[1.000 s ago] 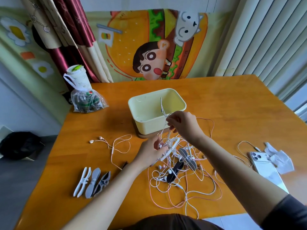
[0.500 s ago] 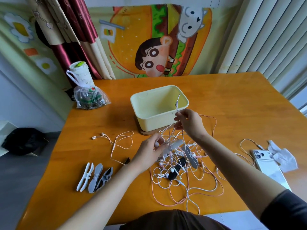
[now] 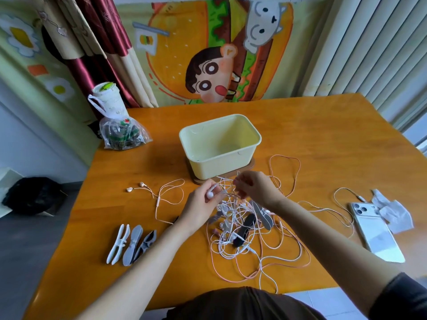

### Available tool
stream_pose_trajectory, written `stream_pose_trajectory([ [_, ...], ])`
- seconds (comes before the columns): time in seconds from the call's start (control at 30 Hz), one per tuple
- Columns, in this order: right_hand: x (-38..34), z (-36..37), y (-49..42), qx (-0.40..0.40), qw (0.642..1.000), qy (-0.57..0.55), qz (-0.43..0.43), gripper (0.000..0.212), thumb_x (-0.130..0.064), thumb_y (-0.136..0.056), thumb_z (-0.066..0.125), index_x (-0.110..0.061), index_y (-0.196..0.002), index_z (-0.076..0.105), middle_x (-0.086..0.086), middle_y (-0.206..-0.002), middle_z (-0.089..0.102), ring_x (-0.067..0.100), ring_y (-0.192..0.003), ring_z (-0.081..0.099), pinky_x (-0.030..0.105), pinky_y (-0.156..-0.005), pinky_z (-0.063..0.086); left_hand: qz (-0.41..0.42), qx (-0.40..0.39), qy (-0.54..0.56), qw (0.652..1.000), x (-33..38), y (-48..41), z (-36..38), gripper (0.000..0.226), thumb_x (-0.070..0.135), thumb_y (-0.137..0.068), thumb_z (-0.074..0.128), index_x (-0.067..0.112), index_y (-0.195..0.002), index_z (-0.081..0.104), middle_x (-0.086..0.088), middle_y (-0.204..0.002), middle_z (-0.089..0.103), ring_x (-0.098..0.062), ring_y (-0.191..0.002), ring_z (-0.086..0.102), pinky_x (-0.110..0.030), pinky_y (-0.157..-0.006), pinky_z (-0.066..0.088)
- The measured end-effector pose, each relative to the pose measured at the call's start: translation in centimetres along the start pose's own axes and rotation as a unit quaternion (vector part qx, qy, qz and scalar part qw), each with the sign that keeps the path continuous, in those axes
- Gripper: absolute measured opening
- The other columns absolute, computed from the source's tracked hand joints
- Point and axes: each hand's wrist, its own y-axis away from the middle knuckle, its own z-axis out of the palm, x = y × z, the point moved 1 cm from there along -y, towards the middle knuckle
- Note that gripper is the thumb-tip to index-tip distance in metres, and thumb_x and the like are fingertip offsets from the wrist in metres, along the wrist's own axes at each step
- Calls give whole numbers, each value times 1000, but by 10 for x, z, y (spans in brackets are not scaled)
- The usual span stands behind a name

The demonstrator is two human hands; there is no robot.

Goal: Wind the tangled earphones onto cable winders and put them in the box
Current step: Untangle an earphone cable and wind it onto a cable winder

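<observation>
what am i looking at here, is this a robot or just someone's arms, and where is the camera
No robot here: these are a person's two bare hands. The one picture comes from a wide-angle camera worn on the person's head, looking down at a wooden table. The left hand pinches a white earbud. The right hand pinches cords at the top of the tangle of earphones. Behind them stands an open yellow box. On the left lie a loose earphone set and three spare winders. On the right are a phone and a tissue.
</observation>
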Motion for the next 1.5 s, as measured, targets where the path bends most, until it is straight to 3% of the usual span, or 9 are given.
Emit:
stream_pose_trajectory([
  [0.13, -12, -22, -11, 142, 984, -112, -10, 11, -10, -92, 57, -3, -86, 63, -1, -65, 63, -3, -45, 57, 9, -51, 46, -2, -96, -151, 984, -11, 8, -1, 13, 20, -90, 62, 23, -80, 55, 10, -90, 60, -6, -83, 58, -8, -64, 40],
  [0.4, -37, -35, -17, 139, 982, -110, -69, 9, -10, -91, 58, -6, -85, 64, -1, -70, 66, -1, -46, 57, 15, -46, 47, -25, -187, -331, 925, -25, 12, -3, 30, 15, -82, 68, 27, -107, 58, 11, -122, 47, -5, -110, 38, -25, -96, 33],
  [0.6, -40, -29, -13, 32, 995, -1, -92, 11, -15, -89, 62, -6, -88, 67, -6, -74, 67, 2, -47, 56, 7, -46, 39, -42, -66, -97, 992, -1, -2, -7, 27, 22, -85, 68, 28, -109, 55, 9, -117, 56, -9, -112, 52, -12, -84, 38],
  [0.73, -42, -20, -9, -21, 995, 28, -98, 13, -14, -91, 58, -6, -92, 69, 0, -78, 67, 9, -53, 58, 13, -53, 44, -42, -37, 35, 998, 22, -14, 3, 30, 21, -87, 67, 19, -114, 55, 3, -111, 63, -7, -106, 58, -23, -91, 44],
  [0.83, -40, -22, -6, -33, 994, 44, -98, 19, -12, -95, 51, -5, -97, 68, 4, -88, 69, 10, -53, 58, 13, -54, 45, -33, 7, 23, 999, 26, -16, -1, 6, 18, -94, 57, 19, -95, 63, -3, -75, 65, -12, -72, 62, -26, -74, 47],
  [0.93, -33, -35, -8, -1, 996, 59, -62, 24, -11, -99, 41, -5, -111, 61, 5, -99, 70, 9, -52, 58, 12, -52, 46, -43, 37, -5, 998, 22, -15, -13, 21, 16, -99, 46, 22, -89, 63, -1, -66, 58, -11, -56, 51, -30, -63, 45],
  [1.2, -51, -64, -12, 87, 992, 51, -70, 24, -10, -100, 36, -4, -123, 40, -4, -89, 66, 10, -52, 51, 11, -45, 40, 27, 149, -158, 976, 49, -36, -44, 22, 14, -99, 46, 10, -101, 67, -1, -92, 55, -20, -79, 54, -15, -59, 38],
  [1.37, -63, -61, -8, 28, 994, 56, -85, 17, -13, -100, 37, -11, -110, 50, -1, -87, 69, 12, -55, 53, 16, -48, 45, 48, 125, -187, 973, 67, -41, -36, 18, 13, -99, 45, 7, -101, 61, -3, -103, 47, -11, -83, 46, 1, -65, 34],
  [1.5, -60, -55, -2, -2, 992, 66, -107, 13, -14, -99, 42, -12, -98, 55, 0, -82, 71, -2, -47, 52, 11, -46, 39, 77, 24, -142, 987, 73, -34, -22, 30, 14, -95, 54, 16, -125, 54, 6, -122, 49, -7, -114, 44, -14, -93, 33],
])
